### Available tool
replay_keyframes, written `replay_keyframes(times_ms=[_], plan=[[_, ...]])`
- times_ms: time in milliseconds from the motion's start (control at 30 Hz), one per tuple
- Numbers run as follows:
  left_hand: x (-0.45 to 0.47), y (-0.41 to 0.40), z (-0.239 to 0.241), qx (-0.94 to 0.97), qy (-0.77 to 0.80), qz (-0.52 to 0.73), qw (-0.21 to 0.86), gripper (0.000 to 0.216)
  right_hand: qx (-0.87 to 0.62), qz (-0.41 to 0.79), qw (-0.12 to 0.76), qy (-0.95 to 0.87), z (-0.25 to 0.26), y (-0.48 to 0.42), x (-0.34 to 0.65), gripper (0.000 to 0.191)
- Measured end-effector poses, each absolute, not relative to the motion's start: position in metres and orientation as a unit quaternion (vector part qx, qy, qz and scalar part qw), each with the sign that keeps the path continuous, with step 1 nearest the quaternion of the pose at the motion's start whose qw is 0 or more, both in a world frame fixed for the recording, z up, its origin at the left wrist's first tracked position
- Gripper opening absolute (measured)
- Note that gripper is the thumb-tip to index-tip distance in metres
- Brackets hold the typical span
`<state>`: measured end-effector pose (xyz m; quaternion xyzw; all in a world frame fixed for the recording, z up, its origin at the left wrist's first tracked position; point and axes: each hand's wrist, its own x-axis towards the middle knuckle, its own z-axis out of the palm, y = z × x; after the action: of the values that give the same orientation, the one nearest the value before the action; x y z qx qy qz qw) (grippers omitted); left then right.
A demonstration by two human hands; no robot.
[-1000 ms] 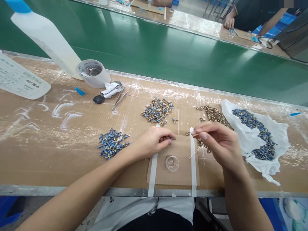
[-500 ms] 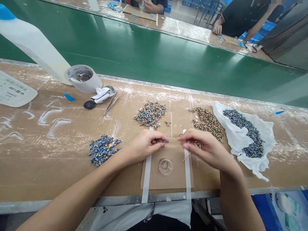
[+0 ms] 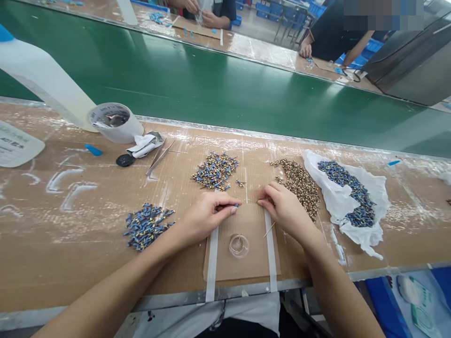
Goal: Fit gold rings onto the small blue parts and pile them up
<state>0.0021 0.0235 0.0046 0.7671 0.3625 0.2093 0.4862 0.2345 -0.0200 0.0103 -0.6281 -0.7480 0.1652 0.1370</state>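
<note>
**A:** What is each hand doing?

**B:** The left hand [image 3: 206, 216] pinches a small blue piece [image 3: 235, 205] between thumb and forefinger, low over the cardboard pad [image 3: 246, 220]. The right hand [image 3: 287, 209] is curled around a thin stick [image 3: 269, 229] that pokes out under the palm. Its fingertips press down at the near edge of the brass pile [image 3: 299, 183].

**A:** So which step is this?

**B:** I'd say picking: one piece is held and the other hand is feeling for a brass part.

**A:** Where is the blue piece relative to the right hand?

**B:** Just beside it, but apart. The pad's top edge lies between them, and the clear dish [image 3: 238, 245] sits below on the pad.

**A:** What does such handling call for?

**B:** In my judgement, a fine, steady fingertip pinch, because the parts are tiny. The mixed pile [image 3: 214, 170] lies just beyond the left hand.
</note>
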Motion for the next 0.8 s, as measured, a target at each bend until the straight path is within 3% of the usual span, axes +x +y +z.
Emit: replay_keyframes(times_ms=[100, 333, 800], plan=[[0.002, 0.024, 0.004, 0.796, 0.356, 0.237, 0.428, 0.018, -0.622, 0.198, 0.170, -0.739, 0.013, -0.020, 0.233, 0.007], [0.005, 0.019, -0.003, 0.848, 0.314, 0.278, 0.323, 0.017, -0.548, 0.391, 0.351, -0.651, 0.013, -0.021, 0.222, 0.008], [0.005, 0.015, -0.007, 0.863, 0.307, 0.295, 0.272, 0.014, -0.542, 0.535, 0.413, -0.500, 0.006, -0.024, 0.204, 0.013]])
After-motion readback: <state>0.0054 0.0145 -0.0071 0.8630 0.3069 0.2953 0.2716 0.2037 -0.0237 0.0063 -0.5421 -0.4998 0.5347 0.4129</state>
